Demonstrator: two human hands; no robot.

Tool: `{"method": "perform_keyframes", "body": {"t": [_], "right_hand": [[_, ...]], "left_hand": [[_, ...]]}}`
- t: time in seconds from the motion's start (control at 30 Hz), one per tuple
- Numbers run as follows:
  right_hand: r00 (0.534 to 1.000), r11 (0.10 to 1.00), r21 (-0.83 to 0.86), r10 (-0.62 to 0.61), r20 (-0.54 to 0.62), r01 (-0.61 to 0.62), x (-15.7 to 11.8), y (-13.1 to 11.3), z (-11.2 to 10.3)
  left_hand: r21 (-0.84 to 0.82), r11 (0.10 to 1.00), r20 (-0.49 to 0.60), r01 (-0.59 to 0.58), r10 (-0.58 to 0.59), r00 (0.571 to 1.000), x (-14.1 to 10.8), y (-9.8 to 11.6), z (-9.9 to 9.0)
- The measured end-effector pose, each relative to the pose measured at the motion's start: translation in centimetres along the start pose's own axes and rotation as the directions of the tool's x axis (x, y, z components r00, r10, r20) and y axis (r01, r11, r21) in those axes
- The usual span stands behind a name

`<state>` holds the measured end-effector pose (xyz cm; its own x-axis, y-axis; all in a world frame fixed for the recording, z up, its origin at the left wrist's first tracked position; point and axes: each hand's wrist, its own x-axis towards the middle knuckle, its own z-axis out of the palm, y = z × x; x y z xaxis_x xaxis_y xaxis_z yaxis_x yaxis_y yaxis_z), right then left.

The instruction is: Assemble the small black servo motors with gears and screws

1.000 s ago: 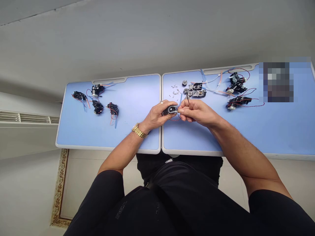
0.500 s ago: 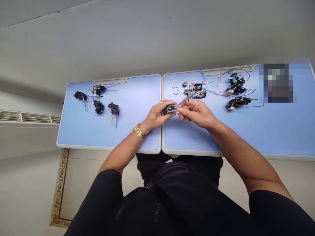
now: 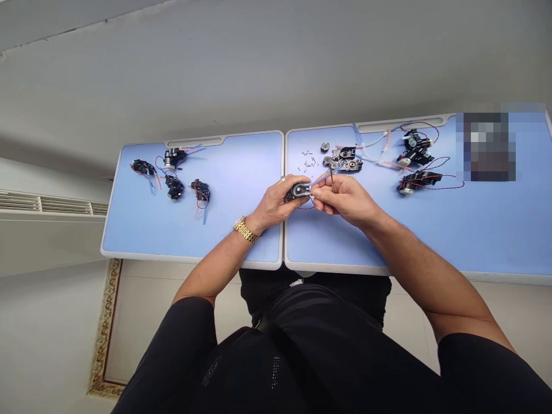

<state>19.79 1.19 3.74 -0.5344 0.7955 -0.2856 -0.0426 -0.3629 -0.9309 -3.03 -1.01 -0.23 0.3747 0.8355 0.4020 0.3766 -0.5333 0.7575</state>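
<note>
My left hand [image 3: 276, 202] grips a black motor housing [image 3: 297, 191] with a round silver centre, and a blue tube [image 3: 319, 179] runs from it towards the upper right. My right hand [image 3: 342, 195] pinches a thin dark screwdriver [image 3: 332, 178] upright, its fingertips at the housing's right end. A red wire [image 3: 306, 207] loops below the hands. Just above them lie several tiny screws [image 3: 307, 162] and open gear housing parts [image 3: 346, 160] on the right-hand blue desk [image 3: 345, 244]. The screwdriver's tip is too small to make out.
Several wired black motor units stand on the left-hand blue desk [image 3: 235, 172] and at the right [image 3: 419, 181]. A loose bearing [image 3: 325, 147] lies near the screws. A gold wristwatch [image 3: 246, 230] circles my left wrist. A blurred patch [image 3: 486, 146] covers the far right.
The blue tube has swung from nearly upright towards the right. My hands stay nearly in place, and the whole view drifts slightly.
</note>
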Motion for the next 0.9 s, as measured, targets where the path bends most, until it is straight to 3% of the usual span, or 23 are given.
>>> {"method": "perform_keyframes", "body": {"t": [0.2, 0.63, 0.8, 0.9], "right_hand": [[1.0, 0.998, -0.063, -0.014, 0.006, 0.014, 0.5, 0.1, -0.5], [0.992, 0.97, -0.232, -0.092, -0.088, 0.069, -0.4, -1.4, -2.0], [0.974, 0.947, -0.31, -0.14, -0.179, 0.079, -0.8, -2.2, -2.8], [0.963, 0.938, -0.33, -0.181, -0.2, 0.108, -1.0, -2.5, -2.9]], "left_hand": [[0.017, 1.0, -0.032, 0.024, -0.024, 0.999, -0.1, -0.3, 0.1], [0.033, 0.992, -0.118, -0.123, 0.126, 0.985, 0.1, -0.7, -0.3], [-0.015, 0.998, -0.127, -0.067, 0.064, 0.99, 0.1, -0.5, -0.3], [-0.082, 0.996, -0.137, 0.028, -0.039, 0.99, -0.1, -0.5, -0.3]]}}
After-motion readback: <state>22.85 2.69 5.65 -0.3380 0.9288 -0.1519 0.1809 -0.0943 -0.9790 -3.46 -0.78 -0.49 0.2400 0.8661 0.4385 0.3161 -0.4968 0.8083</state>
